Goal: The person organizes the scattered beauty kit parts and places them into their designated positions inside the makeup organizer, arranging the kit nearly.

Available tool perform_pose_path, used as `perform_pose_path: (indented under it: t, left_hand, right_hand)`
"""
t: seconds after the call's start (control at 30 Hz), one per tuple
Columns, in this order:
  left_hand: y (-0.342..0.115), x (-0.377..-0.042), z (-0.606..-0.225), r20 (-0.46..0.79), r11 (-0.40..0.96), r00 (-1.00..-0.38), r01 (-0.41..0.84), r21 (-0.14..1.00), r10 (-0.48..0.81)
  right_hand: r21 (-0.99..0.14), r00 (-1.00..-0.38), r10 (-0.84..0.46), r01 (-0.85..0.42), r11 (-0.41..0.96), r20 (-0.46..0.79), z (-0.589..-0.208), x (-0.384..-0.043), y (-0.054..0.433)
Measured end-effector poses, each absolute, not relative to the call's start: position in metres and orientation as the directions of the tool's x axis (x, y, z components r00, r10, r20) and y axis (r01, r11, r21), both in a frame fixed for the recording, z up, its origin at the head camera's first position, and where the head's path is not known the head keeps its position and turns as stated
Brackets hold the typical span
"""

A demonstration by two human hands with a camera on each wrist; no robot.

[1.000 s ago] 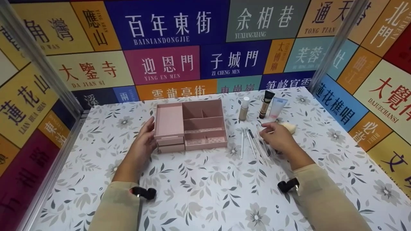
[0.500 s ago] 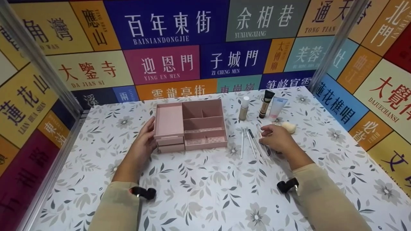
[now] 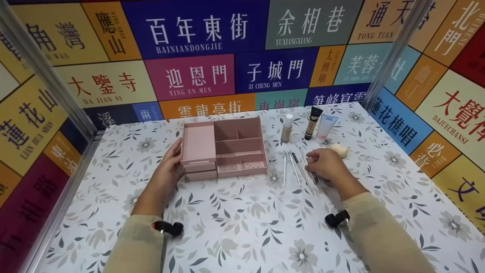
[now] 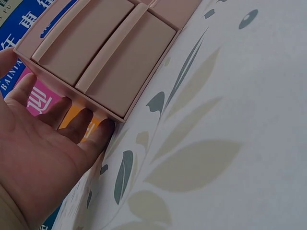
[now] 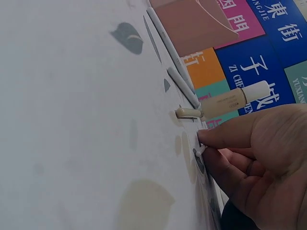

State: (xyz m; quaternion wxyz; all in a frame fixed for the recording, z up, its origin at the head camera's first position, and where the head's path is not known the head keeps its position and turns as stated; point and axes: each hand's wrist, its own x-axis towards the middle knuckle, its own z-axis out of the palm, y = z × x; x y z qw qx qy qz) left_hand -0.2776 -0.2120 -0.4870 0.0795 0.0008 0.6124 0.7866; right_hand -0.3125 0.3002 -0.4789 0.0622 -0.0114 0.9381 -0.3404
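Note:
A pink desktop organizer with two small drawers and several open compartments stands on the table. My left hand rests against its left side; in the left wrist view the fingers are extended along the wall beside the drawers. To the right of the organizer lie several slim makeup brushes. My right hand is down at the rightmost of them. Thumb and forefinger pinch a thin brush, whose small white tip shows between them in the right wrist view. The rest of that brush is mostly hidden.
Behind the brushes stand a white-capped foundation bottle, a black-capped tube and a pale blue and pink tube. A cream makeup sponge lies just beyond the right hand. Sign-patterned panels enclose the floral table.
The right hand's fingers have come down and together on a brush, drawing slightly toward me. The left hand and organizer have stayed in place.

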Motion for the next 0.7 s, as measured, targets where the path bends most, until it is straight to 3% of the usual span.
perform_pose_path:
  t: [0.7]
  left_hand:
    - [-0.213, -0.274, -0.486, -0.094, -0.187, -0.983, -0.123, 0.975, 0.156]
  right_hand:
    - [-0.714, -0.996, 0.025, 0.076, 0.696, -0.081, -0.471, -0.312, 0.292]
